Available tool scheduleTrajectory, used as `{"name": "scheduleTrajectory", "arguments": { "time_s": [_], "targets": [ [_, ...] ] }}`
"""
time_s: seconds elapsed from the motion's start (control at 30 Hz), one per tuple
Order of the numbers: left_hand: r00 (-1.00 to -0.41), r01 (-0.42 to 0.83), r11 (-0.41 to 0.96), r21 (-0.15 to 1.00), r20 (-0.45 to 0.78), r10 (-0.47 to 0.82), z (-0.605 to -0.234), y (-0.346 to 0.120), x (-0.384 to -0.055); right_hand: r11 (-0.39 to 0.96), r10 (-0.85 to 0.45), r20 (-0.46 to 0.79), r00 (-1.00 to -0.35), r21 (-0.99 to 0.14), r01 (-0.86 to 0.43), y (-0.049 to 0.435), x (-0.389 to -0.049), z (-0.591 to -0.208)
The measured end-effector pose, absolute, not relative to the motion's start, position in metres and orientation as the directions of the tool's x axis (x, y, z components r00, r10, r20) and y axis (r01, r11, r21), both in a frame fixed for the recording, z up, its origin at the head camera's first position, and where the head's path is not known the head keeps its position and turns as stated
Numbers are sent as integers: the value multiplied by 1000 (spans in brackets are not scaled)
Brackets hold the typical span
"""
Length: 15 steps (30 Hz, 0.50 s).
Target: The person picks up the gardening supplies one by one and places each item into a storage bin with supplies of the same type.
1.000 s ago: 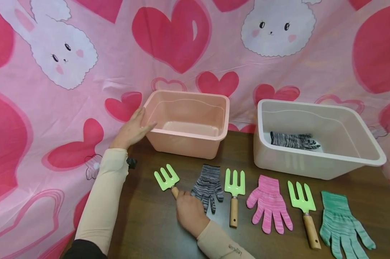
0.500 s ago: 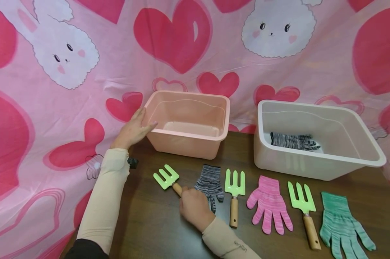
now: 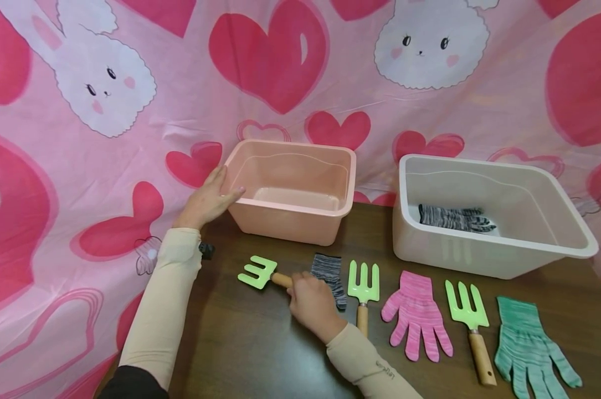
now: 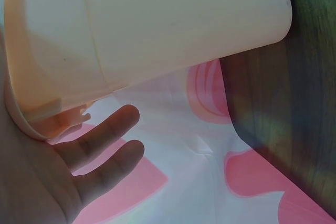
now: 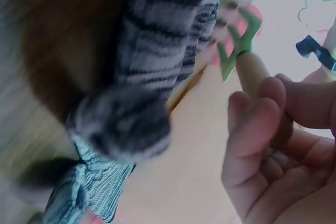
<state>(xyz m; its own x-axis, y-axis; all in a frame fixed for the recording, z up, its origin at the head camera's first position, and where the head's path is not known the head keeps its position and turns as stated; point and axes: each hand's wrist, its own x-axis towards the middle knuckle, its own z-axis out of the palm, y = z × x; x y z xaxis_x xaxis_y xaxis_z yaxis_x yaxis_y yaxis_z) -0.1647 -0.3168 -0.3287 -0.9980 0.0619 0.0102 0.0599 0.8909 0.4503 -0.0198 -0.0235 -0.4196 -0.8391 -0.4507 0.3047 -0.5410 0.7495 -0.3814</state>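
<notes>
A small garden hand fork [image 3: 260,271] with light green tines and a wooden handle is held by its handle in my right hand [image 3: 316,305]. In the right wrist view the fingers and thumb pinch that wooden handle [image 5: 252,72]. A grey-black knit glove [image 3: 328,269] lies partly hidden behind this hand. My left hand [image 3: 205,202] rests against the left rim of the pink bin [image 3: 285,221], thumb over the front corner. In the left wrist view two fairly straight fingers [image 4: 107,129] extend beside the bin wall.
Two more green forks, one in the middle [image 3: 363,288] and one farther right [image 3: 472,316], lie beside a pink glove [image 3: 415,310] and a green glove [image 3: 527,338]. The grey-white bin [image 3: 455,252] at right contains a grey-black glove [image 3: 455,218]. A heart-patterned cloth [image 3: 270,55] hangs behind.
My right hand has moved to the right with the fork, which has turned so its tines point more to the left. The left hand stays at the pink bin.
</notes>
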Motion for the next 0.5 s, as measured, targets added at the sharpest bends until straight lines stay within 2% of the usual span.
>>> {"name": "scheduleTrajectory", "arguments": {
  "time_s": [0.23, 0.5],
  "targets": [
    [-998, 61, 888, 456, 21, 58, -331, -318, -165, 703, -435, 338, -835, -451, -549, -13, -26, -414],
    [-998, 62, 887, 458, 21, 59, -330, -318, -165, 647, -454, 383, -804, -479, -593, 1, -36, -408]
  ]
}}
